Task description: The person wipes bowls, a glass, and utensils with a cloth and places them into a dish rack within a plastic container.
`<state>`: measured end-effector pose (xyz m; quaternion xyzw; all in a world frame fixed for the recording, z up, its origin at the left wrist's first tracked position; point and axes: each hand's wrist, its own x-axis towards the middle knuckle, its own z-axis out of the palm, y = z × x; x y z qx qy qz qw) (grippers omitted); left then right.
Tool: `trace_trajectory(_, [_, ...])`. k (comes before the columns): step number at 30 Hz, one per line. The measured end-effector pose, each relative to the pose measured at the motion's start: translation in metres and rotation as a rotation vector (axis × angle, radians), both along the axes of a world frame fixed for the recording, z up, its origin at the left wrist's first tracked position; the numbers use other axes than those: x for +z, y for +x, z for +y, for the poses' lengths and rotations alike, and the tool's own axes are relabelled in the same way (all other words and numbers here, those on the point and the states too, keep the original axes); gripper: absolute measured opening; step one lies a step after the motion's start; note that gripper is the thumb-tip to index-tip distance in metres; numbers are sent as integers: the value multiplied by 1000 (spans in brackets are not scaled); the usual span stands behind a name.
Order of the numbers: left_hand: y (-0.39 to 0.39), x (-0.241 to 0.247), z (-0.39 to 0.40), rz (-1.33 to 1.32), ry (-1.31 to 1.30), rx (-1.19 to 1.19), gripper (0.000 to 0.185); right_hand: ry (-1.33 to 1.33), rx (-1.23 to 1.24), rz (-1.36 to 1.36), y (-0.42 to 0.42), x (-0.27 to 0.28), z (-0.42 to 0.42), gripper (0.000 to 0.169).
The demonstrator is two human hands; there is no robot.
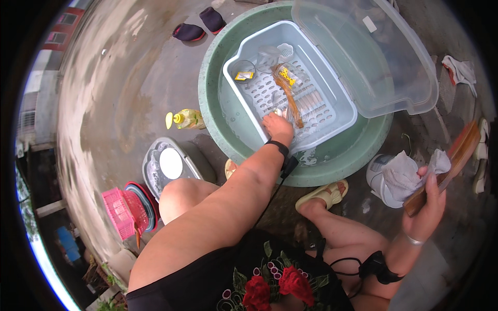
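My left hand point(278, 126) reaches into a light blue plastic drainer basket point(330, 91), fingers down by its near left wall. What lies under those fingers is partly hidden. In the basket lie a brown wooden utensil point(290, 99), a clear packet with a yellow pattern point(287, 76), a clear round container point(267, 58) and a yellow packet point(244, 76). The basket's clear lid point(373, 58) is swung up to the right. Off to the right, my right hand point(427, 206) grips a brown wooden piece point(461, 153) together with a white cloth point(441, 161).
A round green tub point(212, 74) with water holds the basket. Left of it stand a yellow-capped pump bottle point(188, 118), a grey basin of suds point(155, 155) with a white disc point(170, 163), and a pink basket point(120, 214). A white bucket point(379, 186) with cloth stands right; dark shoes point(189, 32) lie behind.
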<state>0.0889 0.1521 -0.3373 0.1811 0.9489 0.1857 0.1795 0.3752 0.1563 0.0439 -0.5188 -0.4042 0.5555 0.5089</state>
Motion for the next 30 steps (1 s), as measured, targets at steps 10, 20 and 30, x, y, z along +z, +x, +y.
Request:
trace_trajectory(10, [8, 9, -1, -19, 31, 84, 37, 7, -1, -22, -4, 0, -1, 27])
trace_trajectory(20, [6, -1, -17, -288, 347, 155, 38, 20, 45, 20, -10, 6, -6, 25])
trace_trajectory(30, [8, 7, -44, -444, -16, -536, 36, 110, 141, 102, -32, 24, -21, 28])
